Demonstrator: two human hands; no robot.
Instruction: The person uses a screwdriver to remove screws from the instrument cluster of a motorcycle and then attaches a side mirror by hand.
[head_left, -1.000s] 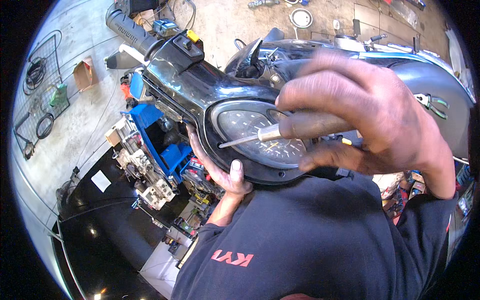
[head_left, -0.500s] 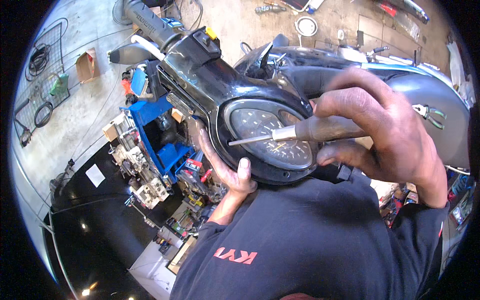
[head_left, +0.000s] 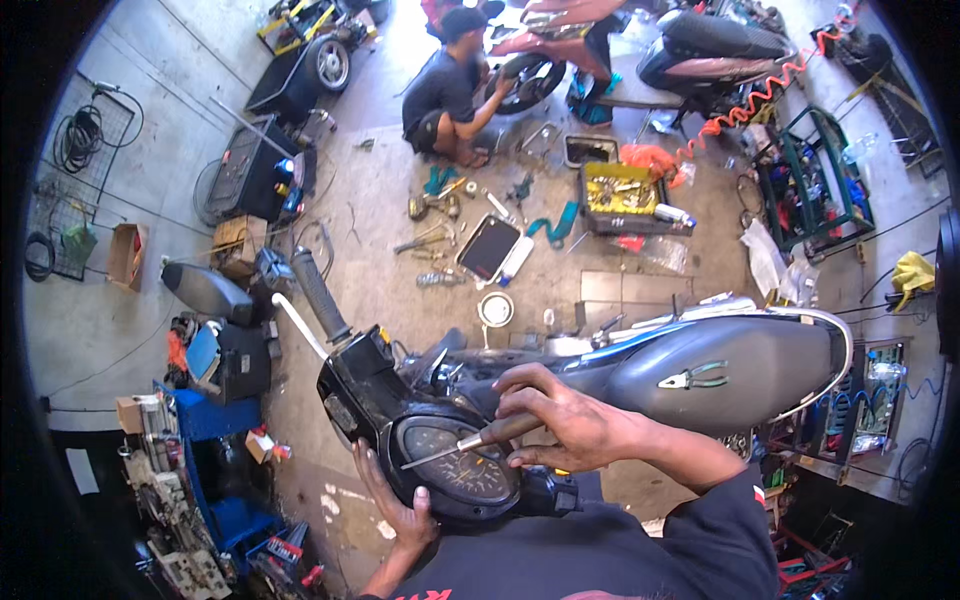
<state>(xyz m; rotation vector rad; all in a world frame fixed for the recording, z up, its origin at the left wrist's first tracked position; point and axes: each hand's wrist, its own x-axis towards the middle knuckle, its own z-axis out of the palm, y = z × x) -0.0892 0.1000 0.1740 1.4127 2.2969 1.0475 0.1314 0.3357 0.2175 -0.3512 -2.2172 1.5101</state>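
Observation:
My right hand [head_left: 575,425] grips a wooden-handled screwdriver [head_left: 470,442], its metal tip resting at the left rim of the round speedometer [head_left: 455,468] in a scooter's black handlebar cover [head_left: 365,395]. My left hand [head_left: 400,505] cups the lower left edge of that cover from below, thumb on the rim. The left handlebar grip [head_left: 318,292] sticks up and left. A grey scooter seat [head_left: 730,375] stretches to the right, with green-handled pliers [head_left: 695,378] lying on it.
On the concrete floor beyond lie scattered tools, a dark tray [head_left: 487,246] and a round tin [head_left: 495,309]. A person [head_left: 450,85] crouches at another scooter's wheel [head_left: 525,80]. A yellow-filled toolbox [head_left: 620,195] sits right of centre. Blue shelving [head_left: 205,460] stands at lower left.
The view has pulled back and tilted up, so the scooter and hands appear smaller and lower. Both hands keep their hold; the screwdriver tip stays at the gauge's left rim.

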